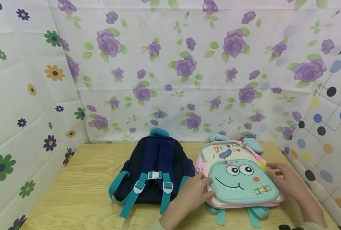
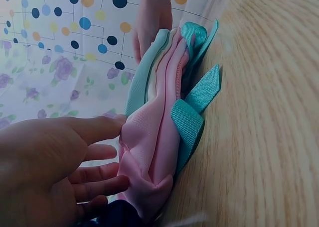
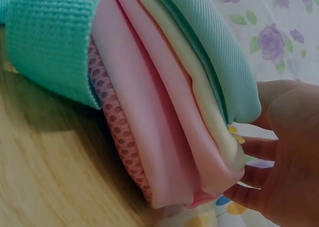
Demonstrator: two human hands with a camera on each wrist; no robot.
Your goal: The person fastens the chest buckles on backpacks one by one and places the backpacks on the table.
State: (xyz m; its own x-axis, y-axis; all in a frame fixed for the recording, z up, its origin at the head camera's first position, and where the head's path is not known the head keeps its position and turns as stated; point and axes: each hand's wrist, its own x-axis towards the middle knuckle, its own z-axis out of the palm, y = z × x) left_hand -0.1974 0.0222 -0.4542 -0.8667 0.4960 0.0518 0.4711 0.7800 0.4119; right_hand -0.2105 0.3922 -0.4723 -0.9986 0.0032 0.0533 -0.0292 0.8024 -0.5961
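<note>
A mint and cream backpack [image 1: 243,188] with a cartoon face lies front up on the right part of the wooden table [image 1: 81,182], its top toward the far side. A person has a hand at each side of it. The left hand [image 1: 194,191] is at the near left, its fingers spread and loosely bent rather than closed, the tips touching the pink side [image 2: 144,132]. The right hand [image 1: 286,180] is at the right edge, fingers reaching loosely along the bag beside a small yellow patch [image 1: 262,165]; I see them lying against the side without closing round it. Teal straps [image 1: 253,217] poke out from under the bag's near end, and a pale blue flap [image 1: 253,145] sticks out at its far right.

Just left of it, a navy backpack [image 1: 159,153] lies with its shoulder straps up, a white buckle [image 1: 154,175] joining them. Behind both bags hangs a white cloth [image 1: 159,108] with purple roses; dotted cloth [image 1: 328,134] covers the right side.
</note>
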